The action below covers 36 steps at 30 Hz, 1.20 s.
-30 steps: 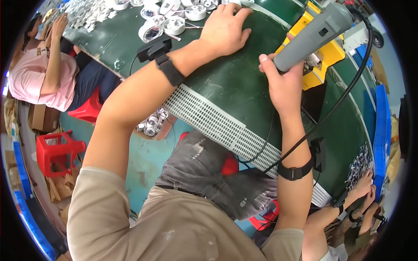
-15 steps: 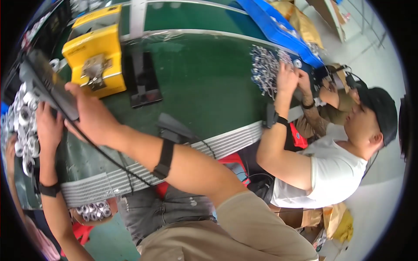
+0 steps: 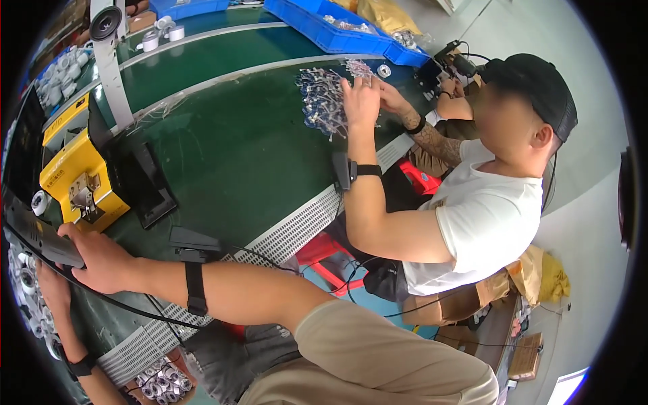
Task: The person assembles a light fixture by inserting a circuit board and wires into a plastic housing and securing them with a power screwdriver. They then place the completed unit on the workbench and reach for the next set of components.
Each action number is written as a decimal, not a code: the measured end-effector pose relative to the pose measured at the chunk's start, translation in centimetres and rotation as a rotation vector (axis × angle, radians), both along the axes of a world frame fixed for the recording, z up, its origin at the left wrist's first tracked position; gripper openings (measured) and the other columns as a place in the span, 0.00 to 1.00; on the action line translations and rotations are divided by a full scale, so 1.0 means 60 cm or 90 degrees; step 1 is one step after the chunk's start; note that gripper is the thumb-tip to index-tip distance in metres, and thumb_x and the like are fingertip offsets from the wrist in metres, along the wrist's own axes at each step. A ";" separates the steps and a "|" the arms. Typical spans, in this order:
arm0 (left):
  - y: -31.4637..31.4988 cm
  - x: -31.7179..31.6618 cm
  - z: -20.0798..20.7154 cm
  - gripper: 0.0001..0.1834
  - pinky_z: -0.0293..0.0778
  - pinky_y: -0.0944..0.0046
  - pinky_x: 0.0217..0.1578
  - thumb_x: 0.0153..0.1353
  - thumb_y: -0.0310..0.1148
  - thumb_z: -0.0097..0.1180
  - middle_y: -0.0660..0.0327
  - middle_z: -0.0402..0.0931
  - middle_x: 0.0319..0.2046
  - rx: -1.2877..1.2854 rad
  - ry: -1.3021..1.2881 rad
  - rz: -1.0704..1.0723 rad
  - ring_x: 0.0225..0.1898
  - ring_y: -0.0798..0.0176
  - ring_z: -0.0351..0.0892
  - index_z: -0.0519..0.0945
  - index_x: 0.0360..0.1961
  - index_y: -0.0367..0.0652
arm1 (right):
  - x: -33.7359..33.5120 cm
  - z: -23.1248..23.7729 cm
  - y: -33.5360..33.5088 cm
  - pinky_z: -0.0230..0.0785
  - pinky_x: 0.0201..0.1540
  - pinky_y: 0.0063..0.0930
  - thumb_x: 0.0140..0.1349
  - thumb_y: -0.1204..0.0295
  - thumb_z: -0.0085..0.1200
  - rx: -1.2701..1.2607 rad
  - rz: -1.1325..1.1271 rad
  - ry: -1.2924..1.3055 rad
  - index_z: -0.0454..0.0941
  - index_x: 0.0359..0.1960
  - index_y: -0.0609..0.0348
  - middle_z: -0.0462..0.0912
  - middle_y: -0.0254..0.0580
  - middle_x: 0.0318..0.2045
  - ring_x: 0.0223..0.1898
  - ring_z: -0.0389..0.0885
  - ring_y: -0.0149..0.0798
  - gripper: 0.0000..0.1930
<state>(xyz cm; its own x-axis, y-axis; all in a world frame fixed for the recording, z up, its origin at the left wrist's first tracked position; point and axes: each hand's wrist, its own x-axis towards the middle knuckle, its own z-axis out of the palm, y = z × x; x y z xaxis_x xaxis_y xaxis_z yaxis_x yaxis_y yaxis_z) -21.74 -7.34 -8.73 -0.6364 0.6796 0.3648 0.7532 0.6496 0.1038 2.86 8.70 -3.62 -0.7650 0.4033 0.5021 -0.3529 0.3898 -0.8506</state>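
Observation:
At the left side, my right hand (image 3: 108, 262) is closed around the end of a dark grey handheld device (image 3: 48, 241) with a black cable (image 3: 118, 309) running from it. My left hand (image 3: 55, 291) is just below the device, beside a heap of round white and silver parts (image 3: 28, 304); its fingers are partly hidden, so its grip is unclear. Beyond my right hand stands a yellow machine (image 3: 73, 169) with a metal fixture on its front. A flat black panel (image 3: 150, 192) lies to the right of that machine.
A co-worker in a white shirt (image 3: 472, 202) sits to the right, hands at a pile of small wired parts (image 3: 322, 101) on the green table (image 3: 236, 148). Blue trays (image 3: 314, 28) stand at the back. Beneath the perforated table edge (image 3: 290, 223) are a red stool (image 3: 317, 253) and a box of parts.
My view has swung to the right, so the table and machine appear farther left. My right hand still grips the grey device, and the left hand stays close by the white parts.

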 end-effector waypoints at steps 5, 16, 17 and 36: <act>0.021 0.024 0.031 0.25 0.66 0.51 0.57 0.66 0.39 0.50 0.41 0.68 0.57 -0.155 -0.010 0.075 0.58 0.37 0.67 0.69 0.58 0.32 | -0.009 -0.010 0.003 0.69 0.46 0.48 0.50 0.80 0.56 -0.009 -0.040 0.030 0.62 0.50 0.61 0.82 0.47 0.40 0.45 0.78 0.58 0.24; -0.009 -0.001 0.008 0.19 0.67 0.48 0.52 0.65 0.34 0.51 0.42 0.70 0.53 -0.061 -0.050 -0.012 0.54 0.36 0.69 0.74 0.53 0.35 | 0.010 0.020 0.008 0.70 0.45 0.47 0.49 0.75 0.61 -0.092 0.074 -0.018 0.70 0.40 0.63 0.81 0.55 0.36 0.43 0.77 0.60 0.17; -0.003 0.006 0.013 0.19 0.66 0.47 0.53 0.64 0.34 0.51 0.42 0.70 0.53 -0.065 -0.052 -0.019 0.54 0.36 0.69 0.74 0.53 0.35 | 0.013 0.019 0.007 0.71 0.44 0.45 0.49 0.77 0.59 -0.067 0.020 -0.012 0.70 0.38 0.63 0.82 0.50 0.34 0.41 0.79 0.57 0.14; -0.016 0.017 -0.022 0.22 0.61 0.48 0.59 0.65 0.32 0.51 0.41 0.68 0.55 0.048 -0.049 -0.154 0.57 0.36 0.66 0.67 0.58 0.34 | 0.006 0.013 -0.002 0.72 0.41 0.45 0.48 0.76 0.60 -0.103 0.008 -0.030 0.71 0.35 0.64 0.82 0.54 0.29 0.38 0.80 0.58 0.14</act>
